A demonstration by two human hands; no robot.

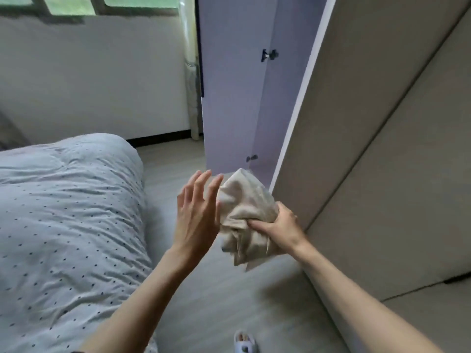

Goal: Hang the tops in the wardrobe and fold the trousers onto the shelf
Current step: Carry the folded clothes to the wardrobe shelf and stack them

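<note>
On our far left lies the bed (63, 212), its pale blue duvet dotted with small dark marks and rumpled into soft ridges. Above it we see a white wall and the lower edge of a window (76, 5) with green behind the glass. A white pipe (190, 72) runs down the corner just beside the wardrobe.

Moving towards the middle, we have the left hand (197, 215) raised over the grey floor (216, 301), fingers straight and spread, palm turned towards the cloth — it grips nothing, and we cannot tell whether its fingertips touch the fabric or sit just beside it.

Next comes the bundle itself: a beige folded garment (242, 215), bunched and creased, held up in the air between the two hands, in front of the open wardrobe door (237, 98). We cannot tell whether it is a top or trousers.

The right hand (277, 225) has its fingers curled into the cloth — a firm grasp on the bundle's right side.

Behind it the lilac door stands open, two dark hinges showing on its inner face. On our right rises the beige wardrobe (382, 149) side. Down at the bottom edge, a white slipper (244, 342) sits on the floor.
</note>
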